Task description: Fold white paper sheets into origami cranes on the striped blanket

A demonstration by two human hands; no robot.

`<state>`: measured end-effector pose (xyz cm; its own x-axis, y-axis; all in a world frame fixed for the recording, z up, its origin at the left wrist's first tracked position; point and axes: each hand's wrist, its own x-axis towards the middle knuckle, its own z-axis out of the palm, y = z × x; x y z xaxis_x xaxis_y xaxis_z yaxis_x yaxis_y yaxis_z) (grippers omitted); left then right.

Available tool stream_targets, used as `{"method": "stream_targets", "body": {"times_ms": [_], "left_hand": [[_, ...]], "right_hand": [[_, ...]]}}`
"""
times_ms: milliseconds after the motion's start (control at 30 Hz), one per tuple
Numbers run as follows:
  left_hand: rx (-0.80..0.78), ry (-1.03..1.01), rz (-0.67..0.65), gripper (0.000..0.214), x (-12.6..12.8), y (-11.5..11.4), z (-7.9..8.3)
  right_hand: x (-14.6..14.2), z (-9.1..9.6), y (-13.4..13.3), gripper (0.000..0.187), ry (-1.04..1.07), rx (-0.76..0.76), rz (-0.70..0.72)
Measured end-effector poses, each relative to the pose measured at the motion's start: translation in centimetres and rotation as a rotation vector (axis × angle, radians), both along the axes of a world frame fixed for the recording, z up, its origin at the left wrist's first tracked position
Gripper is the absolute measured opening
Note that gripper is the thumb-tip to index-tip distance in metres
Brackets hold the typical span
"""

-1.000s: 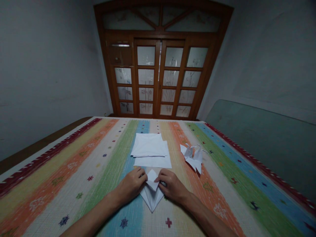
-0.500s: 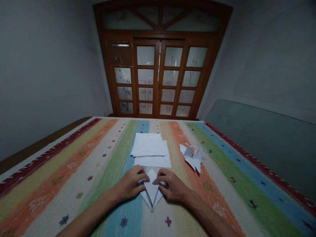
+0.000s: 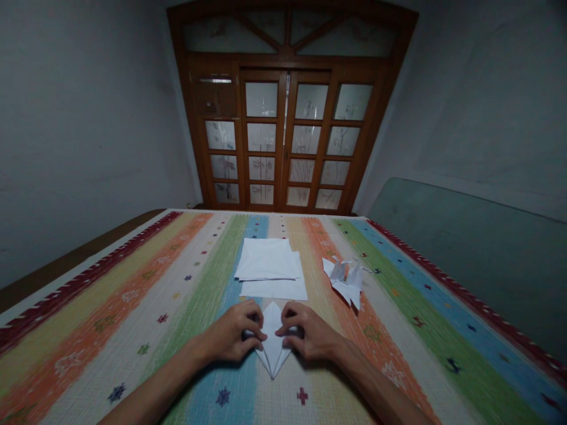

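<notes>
A white folded paper (image 3: 273,339), shaped like a narrow diamond with one point toward me, lies on the striped cloth between my two hands. My left hand (image 3: 241,330) is closed on its left edge, thumb and index finger pinching there. On the opposite side, my right hand (image 3: 305,330) pinches the right edge the same way. Side flaps show partly below the fingers; the rest of them is hidden by my hands. Just beyond lies a stack of white paper sheets (image 3: 268,260).
Several folded paper cranes (image 3: 348,280) sit in a cluster to the right of the stack. A striped tablecloth (image 3: 177,319) covers the table. A greenish panel (image 3: 465,254) stands along the right side, and wooden glazed doors (image 3: 286,139) are at the back.
Both hands have shifted slightly along the paper's edges, fingertips lower toward me. The side flaps are drawn in closer to the middle. The stack and the cranes have not moved.
</notes>
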<state>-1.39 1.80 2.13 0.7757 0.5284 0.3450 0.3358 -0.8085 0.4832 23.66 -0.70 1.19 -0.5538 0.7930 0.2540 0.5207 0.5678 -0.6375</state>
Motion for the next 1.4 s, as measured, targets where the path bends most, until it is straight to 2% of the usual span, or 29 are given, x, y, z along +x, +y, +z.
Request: {"method": "stream_targets", "body": {"times_ms": [100, 200, 333, 533, 800, 967, 1067, 1200, 1400], "left_hand": [[0.002, 0.013, 0.016, 0.004, 0.1, 0.1, -0.1], [0.020, 0.018, 0.065, 0.003, 0.5, 0.1, -0.6], [0.010, 0.048, 0.149, 0.014, 0.9, 0.1, -0.7], [-0.071, 0.093, 0.381, 0.040, 0.9, 0.2, -0.4], [-0.124, 0.084, 0.417, 0.039, 1.1, 0.1, -0.5], [-0.175, 0.005, 0.410, 0.033, 1.3, 0.1, -0.7], [-0.205, -0.094, 0.393, 0.039, 1.4, 0.1, -1.1], [-0.351, -0.229, 0.395, 0.051, 1.6, 0.1, -1.4], [-0.748, -0.537, 0.373, 0.037, 2.2, 0.3, -0.9]], "right_hand": [[-0.3, -0.2, 0.1, 0.017, 0.021, 0.019, -0.063], [-0.6, -0.5, 0.1, 0.022, 0.028, 0.036, -0.132], [-0.7, -0.5, 0.0, 0.034, 0.027, 0.011, -0.265], [-1.1, -0.6, -0.5, 0.032, 0.024, -0.013, -0.356], [-2.2, -1.3, -0.6, 0.034, 0.074, -0.052, -0.479], [-2.1, -1.6, 0.0, 0.034, 0.239, -0.130, -0.489], [-2.0, -1.7, 0.4, 0.033, 0.386, -0.195, -0.444], [-2.0, -1.8, 0.7, 0.026, 0.569, -0.194, -0.394], [-2.2, -1.7, 0.7, 0.027, 0.767, -0.170, -0.448]]}}
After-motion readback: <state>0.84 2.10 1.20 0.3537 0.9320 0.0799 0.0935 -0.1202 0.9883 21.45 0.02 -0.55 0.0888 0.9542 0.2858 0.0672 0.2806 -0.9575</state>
